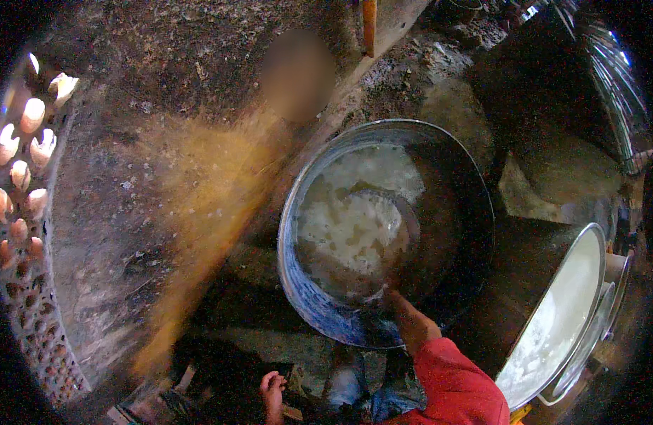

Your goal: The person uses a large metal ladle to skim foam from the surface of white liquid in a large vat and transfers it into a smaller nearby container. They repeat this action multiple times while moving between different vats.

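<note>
A large, deep round pot (291, 248) with a pale metal rim stands in front of me, holding cloudy whitish liquid (383, 164) with foam on it. My right arm, in a red sleeve, reaches over the near rim into this pot. Down at the liquid, my right hand (390, 282) is closed at the edge of a round, bowl-like vessel (410, 225); shadow hides most of the fingers. Whitish, lumpy foam shows inside the vessel's curve. Low and to the left, apart from the pot, my left hand (272, 384) has loosely bent fingers and no visible object in them.
To the right, a second big vessel (597, 244) shows a white, bright interior, with another metal rim (585, 347) beside it. A rough, stained wall (121, 205) rises on the left, pierced by round openings (32, 115). A pale stone block (524, 188) lies behind the vessels.
</note>
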Demonstrator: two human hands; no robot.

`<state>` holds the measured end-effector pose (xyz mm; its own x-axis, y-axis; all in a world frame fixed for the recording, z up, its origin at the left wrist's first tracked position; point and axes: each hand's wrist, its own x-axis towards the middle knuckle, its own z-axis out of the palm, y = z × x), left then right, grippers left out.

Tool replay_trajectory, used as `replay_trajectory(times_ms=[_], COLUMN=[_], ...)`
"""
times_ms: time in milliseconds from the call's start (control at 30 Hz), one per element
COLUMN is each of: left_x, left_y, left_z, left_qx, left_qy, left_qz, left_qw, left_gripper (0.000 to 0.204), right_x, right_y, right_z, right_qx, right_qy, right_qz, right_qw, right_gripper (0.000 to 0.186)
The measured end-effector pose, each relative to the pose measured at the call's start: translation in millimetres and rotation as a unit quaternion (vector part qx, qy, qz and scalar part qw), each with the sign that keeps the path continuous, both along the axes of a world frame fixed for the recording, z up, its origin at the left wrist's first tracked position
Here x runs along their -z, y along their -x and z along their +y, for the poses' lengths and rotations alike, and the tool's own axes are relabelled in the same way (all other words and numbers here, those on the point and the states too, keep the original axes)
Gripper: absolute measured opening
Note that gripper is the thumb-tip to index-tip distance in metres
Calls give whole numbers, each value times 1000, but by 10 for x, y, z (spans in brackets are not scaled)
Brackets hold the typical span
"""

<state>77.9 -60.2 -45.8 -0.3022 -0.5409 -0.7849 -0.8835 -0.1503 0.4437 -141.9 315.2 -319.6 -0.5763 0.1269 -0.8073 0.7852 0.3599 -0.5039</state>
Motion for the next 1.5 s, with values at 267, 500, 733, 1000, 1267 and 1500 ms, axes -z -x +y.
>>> replay_trajectory(times_ms=[267, 500, 733, 1000, 1267, 1500], left_x=[-200, -44, -60, -77, -935, -1223], left_y=[92, 66, 578, 1152, 941, 310], left_z=[100, 213, 498, 1423, 3157, 4470], left_qx=[-31, -76, -35, 71, 265, 448], left_qy=[3, -48, -92, -171, -143, -127], left_qz=[-3, 87, 154, 259, 288, 240], left_qw=[1000, 992, 983, 948, 909, 852], left_gripper=[22, 22, 18, 12, 22, 39], right_x=[-184, -540, -2651, -4297, -5038, -4643], right_y=[-228, -341, -213, -1050, -2255, -3479], right_z=[-139, 187, 825, 2253, 3894, 4816], right_qx=[-79, 88, -6, 146, 171, 252], right_qy=[209, 314, 321, 226, 159, 158], right_qz=[26, 6, -25, -187, -90, -53], right_qw=[974, 945, 947, 945, 968, 953], right_gripper=[20, 12, 17, 21, 12, 10])
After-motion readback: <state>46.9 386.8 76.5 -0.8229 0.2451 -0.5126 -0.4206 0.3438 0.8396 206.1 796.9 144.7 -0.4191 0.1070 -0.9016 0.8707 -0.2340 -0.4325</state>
